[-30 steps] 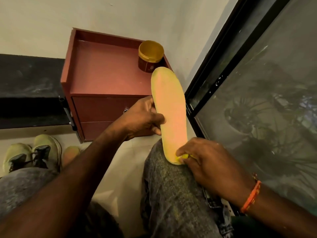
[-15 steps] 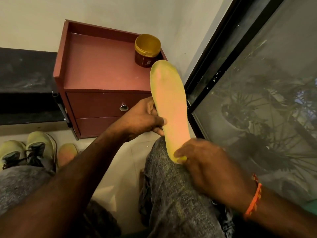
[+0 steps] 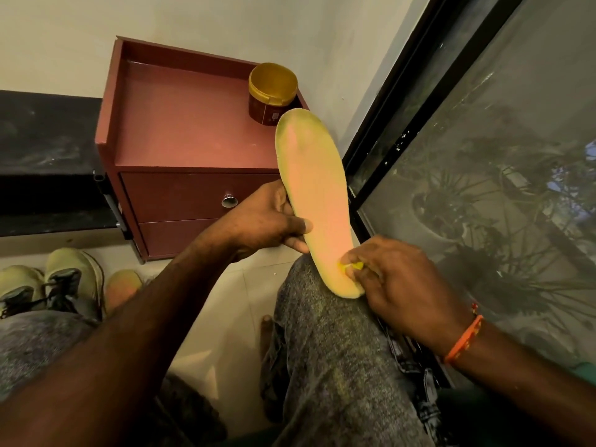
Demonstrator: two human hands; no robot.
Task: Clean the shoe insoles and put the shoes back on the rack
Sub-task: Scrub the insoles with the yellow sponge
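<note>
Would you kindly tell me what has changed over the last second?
The right hand slid its small yellow piece slightly up the insole from the heel edge. The left hand keeps its grip mid-insole, heel end over the knee; shoes unmoved.

We cannot make out the small yellow thing (image 3: pixel 353 267) pinched in the right hand (image 3: pixel 400 285); its fingers cover most of it. At eight o'clock, the shoes (image 3: pixel 48 285) run behind a knee and off the edge. The jar's label (image 3: pixel 269 116) is too small to read.
</note>
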